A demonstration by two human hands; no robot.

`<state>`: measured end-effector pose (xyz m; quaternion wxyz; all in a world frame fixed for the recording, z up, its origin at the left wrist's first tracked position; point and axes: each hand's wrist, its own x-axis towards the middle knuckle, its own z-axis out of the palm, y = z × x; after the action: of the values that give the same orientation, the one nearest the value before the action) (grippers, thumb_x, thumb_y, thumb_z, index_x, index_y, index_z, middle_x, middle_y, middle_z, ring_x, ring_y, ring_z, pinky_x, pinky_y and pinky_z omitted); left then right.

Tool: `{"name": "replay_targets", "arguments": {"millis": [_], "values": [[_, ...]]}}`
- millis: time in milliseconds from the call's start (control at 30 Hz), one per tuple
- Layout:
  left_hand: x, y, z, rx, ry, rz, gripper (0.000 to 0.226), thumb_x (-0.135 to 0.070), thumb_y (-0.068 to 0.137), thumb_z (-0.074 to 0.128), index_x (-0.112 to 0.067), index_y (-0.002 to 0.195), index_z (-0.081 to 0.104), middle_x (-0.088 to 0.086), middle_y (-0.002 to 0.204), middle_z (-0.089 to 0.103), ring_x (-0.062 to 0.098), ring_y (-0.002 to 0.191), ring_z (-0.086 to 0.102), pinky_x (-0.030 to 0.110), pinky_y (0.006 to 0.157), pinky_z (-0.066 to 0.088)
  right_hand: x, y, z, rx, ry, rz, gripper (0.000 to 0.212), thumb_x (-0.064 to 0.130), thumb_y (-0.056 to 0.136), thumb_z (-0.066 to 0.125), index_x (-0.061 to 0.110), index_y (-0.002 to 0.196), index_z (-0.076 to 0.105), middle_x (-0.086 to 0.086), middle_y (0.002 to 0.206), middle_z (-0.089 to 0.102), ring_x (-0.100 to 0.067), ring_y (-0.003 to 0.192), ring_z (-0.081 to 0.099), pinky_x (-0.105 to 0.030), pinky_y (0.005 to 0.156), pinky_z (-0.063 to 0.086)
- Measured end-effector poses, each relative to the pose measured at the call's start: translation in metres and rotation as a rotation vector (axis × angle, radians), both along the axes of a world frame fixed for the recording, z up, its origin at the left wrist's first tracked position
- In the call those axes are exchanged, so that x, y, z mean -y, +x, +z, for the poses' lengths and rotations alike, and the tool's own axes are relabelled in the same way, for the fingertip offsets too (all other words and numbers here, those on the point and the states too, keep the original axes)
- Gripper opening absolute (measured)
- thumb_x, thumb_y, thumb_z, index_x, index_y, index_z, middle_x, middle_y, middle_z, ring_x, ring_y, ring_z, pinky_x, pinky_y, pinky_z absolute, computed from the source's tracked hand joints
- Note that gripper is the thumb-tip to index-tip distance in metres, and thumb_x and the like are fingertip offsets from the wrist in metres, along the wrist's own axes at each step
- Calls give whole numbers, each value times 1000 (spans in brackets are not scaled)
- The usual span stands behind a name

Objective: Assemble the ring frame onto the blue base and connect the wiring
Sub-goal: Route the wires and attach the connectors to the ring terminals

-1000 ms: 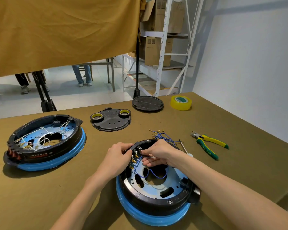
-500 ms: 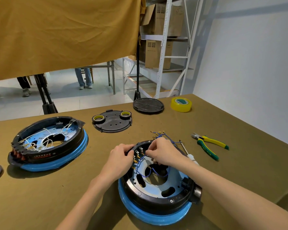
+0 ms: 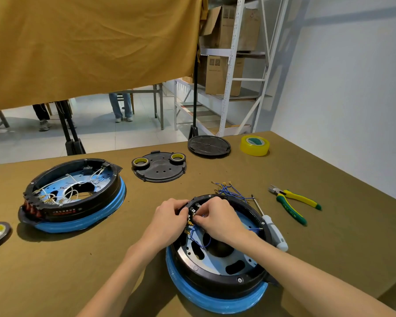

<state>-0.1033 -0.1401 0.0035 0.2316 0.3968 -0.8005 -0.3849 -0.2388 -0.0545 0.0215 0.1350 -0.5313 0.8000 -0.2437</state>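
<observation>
We have the black ring frame [image 3: 217,274] seated on the blue base [image 3: 212,299] at the near centre of the worktop [image 3: 318,248]. Our left hand [image 3: 167,221] grips the frame's far-left rim, fingers curled over the edge. Our right hand [image 3: 217,219] reaches inside the ring, fingertips pinching a blue wire [image 3: 198,240] at the brass terminals [image 3: 189,224] on the left inner wall. Loose blue leads [image 3: 229,191] with brass ends lie just past the frame's far rim. A screwdriver [image 3: 271,227] lies against the frame's right side. Yellow-green pliers [image 3: 293,203] sit further right; the handle lettering is too small to read. A second frame-and-base unit [image 3: 76,202], wired in white, sits at left; the red print on its side is unreadable. A black cover plate [image 3: 160,169] carries two tape rolls. A round black lid [image 3: 209,146] and a yellow tape roll [image 3: 254,145] sit at the far edge.
</observation>
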Motion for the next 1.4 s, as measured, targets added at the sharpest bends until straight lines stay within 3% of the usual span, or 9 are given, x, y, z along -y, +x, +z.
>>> {"name": "replay_targets", "arguments": {"millis": [100,200,300,400,467,667,800,1200,1400], "values": [[0,0,-1,14,-13,-6,36,-22,106,49,-21,141,62,0,131,60,17,126,52,36,109,44,4,3,0,-139,26,17,15,31,93,67,21,89,78,1,73,63,-24,84,66,-30,68,46],[0,-1,-3,19,-39,-4,36,-23,107,48,-22,141,62,-3,124,59,14,120,52,31,102,42,12,6,5,-262,76,28,18,30,96,64,14,93,71,-7,85,63,-32,95,67,-33,73,48],[0,2,0,17,-34,-18,37,-24,106,50,-22,141,61,-4,126,61,12,119,54,30,102,44,16,7,9,-253,103,30,21,31,96,66,12,104,72,-11,101,70,-34,97,67,-38,80,55],[3,9,7,32,2,-49,37,-27,104,56,-22,141,62,-3,133,66,12,121,60,37,106,51,7,5,11,-200,70,35,18,28,93,67,14,94,77,-9,89,72,-31,89,68,-34,72,54],[6,13,11,38,10,-41,36,-28,101,62,-20,136,65,-3,125,70,9,112,65,36,99,57,-1,5,11,-176,15,33,17,30,92,67,16,92,77,-4,87,72,-26,85,67,-33,72,55],[10,25,24,169,-57,-101,32,-30,95,71,-23,127,70,-12,111,71,2,100,67,30,91,59,-15,19,2,-215,-103,115,18,38,92,64,25,98,75,5,93,70,-20,93,63,-33,84,46],[7,27,25,161,-50,-123,30,-26,97,68,-24,128,70,-18,103,70,-5,92,67,13,76,56,-11,18,-4,-268,-143,83,21,38,95,62,25,106,75,4,100,71,-22,98,62,-35,88,45],[6,28,25,150,7,-114,24,-25,98,67,-30,121,73,-20,96,71,-1,90,70,26,81,62,-6,3,-2,-203,-32,158,19,42,92,69,29,101,79,3,90,72,-20,91,65,-33,77,55],[7,28,27,165,4,-114,27,-26,98,66,-28,124,73,-14,104,73,2,94,69,30,84,62,-3,0,1,-219,-14,205,15,38,93,69,29,99,79,1,85,70,-21,81,65,-33,72,55]]}}
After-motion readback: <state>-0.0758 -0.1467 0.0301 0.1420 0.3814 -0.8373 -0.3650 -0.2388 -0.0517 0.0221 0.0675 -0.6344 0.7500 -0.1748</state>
